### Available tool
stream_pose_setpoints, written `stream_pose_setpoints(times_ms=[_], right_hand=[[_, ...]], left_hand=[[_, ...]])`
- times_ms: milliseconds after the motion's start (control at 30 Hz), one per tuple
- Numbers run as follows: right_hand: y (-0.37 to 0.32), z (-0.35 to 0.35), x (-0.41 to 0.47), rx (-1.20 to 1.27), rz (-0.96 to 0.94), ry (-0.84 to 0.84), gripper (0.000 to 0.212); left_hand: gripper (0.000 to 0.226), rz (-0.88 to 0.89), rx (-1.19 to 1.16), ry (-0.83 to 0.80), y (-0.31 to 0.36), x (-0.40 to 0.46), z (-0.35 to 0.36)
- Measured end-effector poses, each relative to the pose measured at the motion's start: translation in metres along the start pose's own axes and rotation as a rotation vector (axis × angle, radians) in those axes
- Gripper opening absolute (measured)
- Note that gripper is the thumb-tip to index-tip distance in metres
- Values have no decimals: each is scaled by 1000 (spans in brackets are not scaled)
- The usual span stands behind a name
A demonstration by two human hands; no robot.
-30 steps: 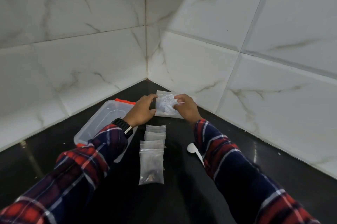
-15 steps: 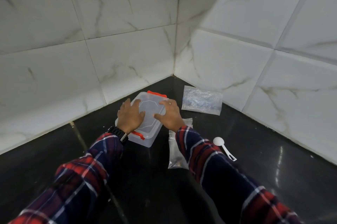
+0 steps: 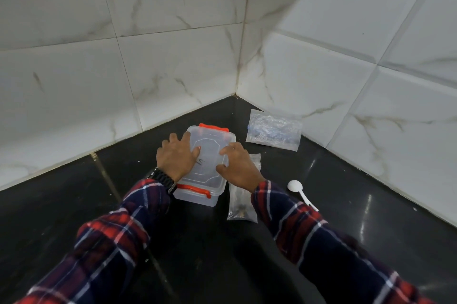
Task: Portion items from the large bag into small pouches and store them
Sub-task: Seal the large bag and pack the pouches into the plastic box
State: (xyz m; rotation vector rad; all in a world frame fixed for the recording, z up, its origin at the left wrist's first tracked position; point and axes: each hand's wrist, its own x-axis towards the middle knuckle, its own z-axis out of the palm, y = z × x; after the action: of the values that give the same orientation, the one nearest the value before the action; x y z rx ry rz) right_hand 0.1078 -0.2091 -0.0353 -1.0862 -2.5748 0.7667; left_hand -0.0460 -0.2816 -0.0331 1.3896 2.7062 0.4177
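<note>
Hands on the container. Left hand point(image 3: 176, 155) lies on the lid of a clear plastic container point(image 3: 210, 155), fingers spread and straight, palm down over the lid's left half, gripping nothing. Right hand point(image 3: 237, 167) sits at the lid's right edge, fingers bent over the rim and thumb against the side; they touch the lid, but whether they truly grip it I cannot tell.

Container stands on a black countertop point(image 3: 346, 204), close to the corner where two white marble-look tiled walls point(image 3: 173, 56) meet. Orange latches at its two ends: far latch point(image 3: 214, 127) by the wall, near latch point(image 3: 194, 190) toward the person. Lid is on.

Large clear bag point(image 3: 274, 130) lies flat to the right of the container, near the right wall, apart from both hands. Small pouches point(image 3: 241, 204) lie in a row just right of the container, partly under the right wrist; the nearest one holds some dark bits at its bottom. White plastic spoon point(image 3: 300, 192) lies farther right, bowl away from the person, handle partly hidden by the right sleeve.

Both sleeves are red-and-navy plaid. Black watch point(image 3: 162, 179) on the left wrist.
</note>
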Motion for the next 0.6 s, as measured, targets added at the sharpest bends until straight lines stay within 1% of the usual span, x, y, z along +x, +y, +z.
stream_pose_setpoints(times_ms=[100, 167, 267, 300, 333, 367, 433, 500, 600], right_hand=[[-2, -12, 18, -33, -12, 29, 17], [-2, -22, 35, 55, 37, 46, 25], [2, -33, 61, 167, 86, 137, 30], [7, -33, 73, 204, 114, 148, 35], [9, -31, 86, 259, 154, 128, 38], [14, -28, 96, 330, 208, 94, 38], [21, -17, 114, 584, 335, -32, 27], [25, -10, 122, 778, 406, -141, 25], [28, -12, 128, 863, 415, -222, 22]], left_hand=[[53, 77, 20, -51, 0, 1, 8], [52, 143, 45, -52, -1, 0, 12], [56, 152, 21, -85, -2, 2, 12], [58, 149, 22, -87, -2, 2, 13], [60, 143, 21, -86, -3, 3, 14], [60, 145, 18, -87, -2, 3, 14], [60, 138, -1, -83, -3, 4, 17], [59, 131, -17, -65, -4, 5, 19], [59, 125, -29, -55, -5, 7, 22]])
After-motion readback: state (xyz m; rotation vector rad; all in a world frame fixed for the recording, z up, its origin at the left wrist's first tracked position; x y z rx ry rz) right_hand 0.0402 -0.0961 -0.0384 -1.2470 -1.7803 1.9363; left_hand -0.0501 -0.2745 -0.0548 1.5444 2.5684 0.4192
